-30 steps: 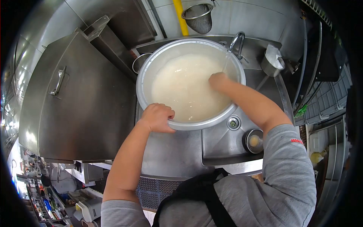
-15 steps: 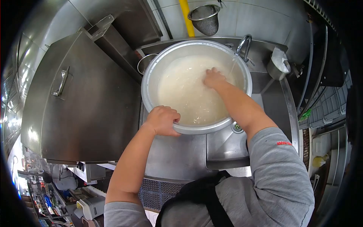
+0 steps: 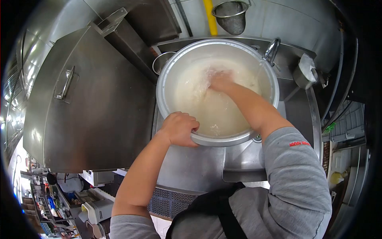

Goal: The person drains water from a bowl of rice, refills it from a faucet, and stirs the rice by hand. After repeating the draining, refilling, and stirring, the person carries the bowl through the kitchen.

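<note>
A large round metal basin (image 3: 162,89) full of cloudy, whitish water (image 3: 223,115) stands over the sink. My left hand (image 3: 181,128) is closed around its near left rim, thumb outside and fingers curled over the edge. In the middle of the water, my right hand (image 3: 219,81) is partly under the surface among splashes. Its fingers are smeared by motion, so whether they hold anything does not show. What lies beneath the cloudy water cannot be made out. At the basin's far right rim, a chrome faucet (image 3: 272,51) runs a thin stream into it.
A mesh strainer (image 3: 230,18) hangs on the tiled wall beside a yellow pipe (image 3: 210,18). Right of the faucet stands a metal container (image 3: 304,75). A large steel cabinet with a handle (image 3: 67,83) fills the left side. The steel sink (image 3: 244,157) has a drain under the basin's edge.
My right hand has swept leftward through the water, raising splashes. My left hand keeps its hold on the rim. The whole view has shifted slightly.
</note>
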### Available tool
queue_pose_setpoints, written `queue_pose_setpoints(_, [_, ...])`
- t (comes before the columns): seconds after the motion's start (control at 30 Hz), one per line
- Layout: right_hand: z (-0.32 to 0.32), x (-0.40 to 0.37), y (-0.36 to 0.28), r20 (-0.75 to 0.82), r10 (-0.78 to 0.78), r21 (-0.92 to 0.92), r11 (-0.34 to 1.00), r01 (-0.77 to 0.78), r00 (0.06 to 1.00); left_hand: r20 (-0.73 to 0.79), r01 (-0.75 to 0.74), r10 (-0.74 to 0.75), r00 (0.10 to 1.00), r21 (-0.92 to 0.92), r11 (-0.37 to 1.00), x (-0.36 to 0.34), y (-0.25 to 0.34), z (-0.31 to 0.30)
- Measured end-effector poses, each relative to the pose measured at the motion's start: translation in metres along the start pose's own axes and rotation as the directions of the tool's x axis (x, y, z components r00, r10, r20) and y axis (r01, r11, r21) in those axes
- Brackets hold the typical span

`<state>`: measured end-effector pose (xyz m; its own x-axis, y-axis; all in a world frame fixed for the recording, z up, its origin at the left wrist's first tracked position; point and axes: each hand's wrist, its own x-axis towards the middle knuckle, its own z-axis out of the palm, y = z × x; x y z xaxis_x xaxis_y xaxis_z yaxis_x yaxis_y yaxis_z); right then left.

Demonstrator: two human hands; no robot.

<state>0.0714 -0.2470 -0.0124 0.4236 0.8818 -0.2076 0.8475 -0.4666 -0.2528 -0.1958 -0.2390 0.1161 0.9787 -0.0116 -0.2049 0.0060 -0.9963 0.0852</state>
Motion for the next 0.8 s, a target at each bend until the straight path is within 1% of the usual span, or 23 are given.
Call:
queue_pose_setpoints(0.03, [0.002,0.011,0.005,-0.019,0.107,0.048,0.993,-0.106,0.994,0.002,0.001,-0.001,1.000,-0.003,1.000,-0.001,0.000,0.000])
queue_pose_setpoints(0.07, [0.008,0.020,0.004,-0.017,0.099,0.050,0.994,-0.098,0.995,0.005,0.010,-0.010,1.000,-0.002,1.000,-0.001,0.000,0.000])
queue_pose_setpoints(0.13, [0.006,0.027,-0.007,-0.014,0.221,0.041,0.975,-0.220,0.975,0.029,0.012,-0.012,1.000,0.000,1.000,0.000,0.000,-0.001])
queue_pose_setpoints(0.17, [0.014,0.031,-0.017,-0.013,0.220,0.040,0.975,-0.219,0.975,0.029,0.013,-0.013,0.999,0.000,1.000,-0.001,0.000,-0.001])
queue_pose_setpoints(0.2, [0.036,0.042,-0.030,0.012,0.128,-0.103,0.987,-0.126,0.992,0.026,0.011,-0.011,1.000,-0.008,1.000,-0.001,0.000,-0.001])
queue_pose_setpoints(0.23, [0.034,0.033,-0.046,0.050,0.040,-0.241,0.970,-0.027,0.998,0.022,0.009,-0.009,1.000,-0.016,1.000,0.000,0.000,-0.002])
queue_pose_setpoints(0.27, [0.033,0.018,-0.051,0.164,-0.159,-0.254,0.947,0.197,0.974,0.022,0.007,-0.007,1.000,-0.016,1.000,-0.001,0.000,-0.002])
queue_pose_setpoints(0.3, [0.019,-0.016,-0.060,0.277,-0.343,-0.242,0.879,0.411,0.898,0.026,0.009,-0.008,1.000,-0.010,1.000,-0.001,0.000,-0.002])
queue_pose_setpoints(0.37, [0.042,-0.035,-0.061,0.298,-0.550,-0.166,0.775,0.610,0.780,0.026,0.006,-0.005,1.000,-0.005,1.000,0.000,0.001,-0.002])
queue_pose_setpoints(0.4, [0.037,-0.046,-0.053,0.298,-0.545,-0.169,0.778,0.605,0.784,0.024,0.010,-0.010,1.000,-0.009,1.000,0.000,0.000,-0.002])
queue_pose_setpoints(0.43, [0.026,-0.061,-0.039,0.297,-0.683,-0.133,0.663,0.737,0.668,0.022,0.014,-0.013,1.000,-0.015,1.000,-0.001,0.000,-0.002])
queue_pose_setpoints(0.47, [0.019,-0.074,-0.026,0.290,-0.797,-0.097,0.526,0.845,0.529,0.020,0.006,-0.006,1.000,-0.018,1.000,-0.001,0.001,-0.002])
queue_pose_setpoints(0.5, [0.012,-0.076,-0.014,0.293,-0.792,-0.098,0.533,0.841,0.536,0.016,0.003,-0.002,1.000,-0.017,1.000,-0.001,0.001,-0.002])
queue_pose_setpoints(0.53, [0.002,-0.070,0.001,0.329,-0.689,-0.078,0.661,0.746,0.646,0.011,-0.002,0.002,1.000,-0.015,1.000,-0.001,0.001,-0.002])
queue_pose_setpoints(0.57, [-0.006,-0.065,0.016,0.368,-0.569,-0.065,0.774,0.630,0.736,0.008,-0.011,0.011,1.000,-0.017,1.000,-0.001,0.001,-0.002])
queue_pose_setpoints(0.63, [-0.001,-0.054,0.045,0.257,-0.379,-0.089,0.907,0.413,0.889,0.012,0.007,-0.007,1.000,-0.017,1.000,-0.001,0.001,-0.001])
queue_pose_setpoints(0.67, [0.022,-0.045,0.049,0.257,-0.373,-0.093,0.909,0.407,0.891,0.008,0.001,-0.001,1.000,-0.017,1.000,-0.002,0.001,0.000])
queue_pose_setpoints(0.7, [0.052,-0.030,0.054,0.137,-0.201,-0.169,0.960,0.223,0.970,0.016,0.009,-0.009,1.000,-0.007,1.000,-0.002,0.001,0.000])
queue_pose_setpoints(0.73, [0.066,-0.024,0.057,0.004,-0.024,-0.221,0.975,0.024,1.000,0.025,0.017,-0.017,1.000,0.003,1.000,-0.001,0.001,0.000])
queue_pose_setpoints(0.77, [0.060,-0.038,0.047,0.003,-0.017,-0.224,0.974,0.018,1.000,0.022,0.010,-0.010,1.000,0.002,1.000,-0.002,0.001,0.000])
queue_pose_setpoints(0.8, [0.046,-0.063,0.024,0.229,-0.092,-0.257,0.954,0.151,0.969,0.013,0.008,-0.008,1.000,0.008,1.000,-0.002,0.001,0.000])
